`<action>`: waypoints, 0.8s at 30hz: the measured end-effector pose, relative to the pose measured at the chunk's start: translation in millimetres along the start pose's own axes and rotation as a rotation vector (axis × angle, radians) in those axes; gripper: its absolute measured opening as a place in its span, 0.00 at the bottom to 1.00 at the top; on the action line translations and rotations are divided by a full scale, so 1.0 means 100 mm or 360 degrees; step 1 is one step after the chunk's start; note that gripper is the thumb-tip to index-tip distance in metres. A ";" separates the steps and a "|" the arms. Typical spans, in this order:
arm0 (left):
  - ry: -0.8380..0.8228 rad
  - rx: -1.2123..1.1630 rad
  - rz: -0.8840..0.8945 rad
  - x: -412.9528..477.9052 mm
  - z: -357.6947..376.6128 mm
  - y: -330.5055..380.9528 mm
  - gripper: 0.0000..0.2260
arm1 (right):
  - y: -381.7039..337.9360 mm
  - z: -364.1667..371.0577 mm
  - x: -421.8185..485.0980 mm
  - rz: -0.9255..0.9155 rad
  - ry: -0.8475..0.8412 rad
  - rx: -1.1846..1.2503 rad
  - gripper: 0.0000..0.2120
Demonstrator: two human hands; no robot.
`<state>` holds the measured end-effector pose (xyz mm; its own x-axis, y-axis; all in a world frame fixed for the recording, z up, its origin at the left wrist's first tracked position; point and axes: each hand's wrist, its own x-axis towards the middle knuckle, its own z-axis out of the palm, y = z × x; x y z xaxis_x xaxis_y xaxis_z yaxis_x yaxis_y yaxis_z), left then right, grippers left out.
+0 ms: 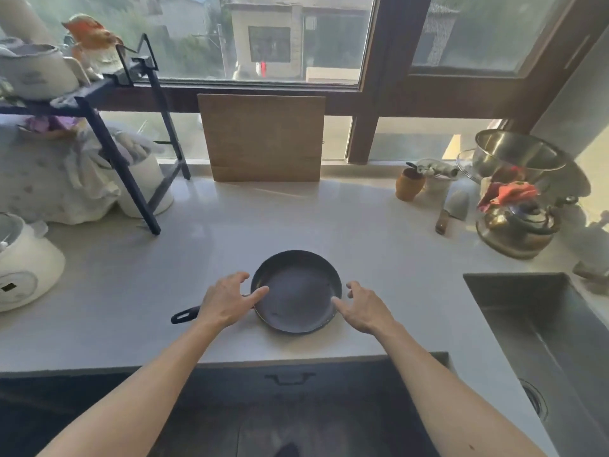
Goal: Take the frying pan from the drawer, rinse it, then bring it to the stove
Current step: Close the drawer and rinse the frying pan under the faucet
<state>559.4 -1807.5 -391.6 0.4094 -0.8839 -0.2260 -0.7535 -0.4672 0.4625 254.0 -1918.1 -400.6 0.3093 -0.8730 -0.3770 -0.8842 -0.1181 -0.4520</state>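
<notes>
1. We see the frying pan lying flat on the pale bench, near the front edge and about midway along it, its dark handle pointing toward the left end
2. Our left hand sits over the spot where handle meets rim, fingers spread, the forefinger reaching across the pan's left rim; we cannot tell whether it presses on the metal
3. Our right hand is at the pan's right rim, fingers loosely spread, one fingertip touching or just off the edge; it grips nothing
4. The sink is sunk into the bench at the right end, well apart from the pan, with bare bench between them
5. At the back right corner stand a steel bowl, a metal kettle with a red cloth on top, an orange cup and a cleaver lying flat
6. A wooden board leans upright against the window at the back edge, behind the pan
7. A black rack and a white rice cooker crowd the left end
8. Below the front edge a dark drawer front with a handle shows between our forearms
</notes>
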 end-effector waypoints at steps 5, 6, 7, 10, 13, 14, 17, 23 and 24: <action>-0.0122 0.0101 -0.0096 0.55 0.35 -0.36 0.44 | 0.12 0.21 0.57 0.0100 -0.0060 -0.0072 0.30; -0.0164 0.0121 -0.0111 0.60 0.41 -0.39 0.43 | 0.15 0.25 0.66 0.0117 -0.0084 -0.0079 0.29; -0.0196 0.0131 -0.0101 0.64 0.46 -0.42 0.42 | 0.18 0.29 0.72 0.0130 -0.0104 -0.0075 0.28; -0.0264 0.0184 -0.0083 0.70 0.58 -0.43 0.35 | 0.25 0.39 0.87 0.0128 -0.0141 -0.0060 0.24; -0.0270 0.0181 -0.0097 0.72 0.62 -0.43 0.30 | 0.29 0.45 0.94 0.0098 -0.0105 0.0007 0.18; -0.0273 0.0168 -0.0115 0.72 0.61 -0.43 0.30 | 0.30 0.46 0.94 0.0092 -0.0088 0.0023 0.17; -0.0271 0.0097 -0.0129 0.73 0.61 -0.46 0.29 | 0.36 0.52 0.98 0.0046 -0.0079 0.0053 0.18; -0.0230 0.0094 -0.0004 0.84 0.54 -0.21 0.24 | 0.47 0.30 0.87 0.0048 0.0024 0.0204 0.18; -0.0231 0.0084 0.0028 0.88 0.51 -0.11 0.23 | 0.49 0.21 0.84 0.0058 0.0056 0.0234 0.17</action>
<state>577.3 -1881.1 -459.8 0.3201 -0.8836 -0.3418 -0.7875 -0.4487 0.4225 243.6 -1986.8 -471.6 0.2630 -0.8919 -0.3678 -0.8330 -0.0176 -0.5530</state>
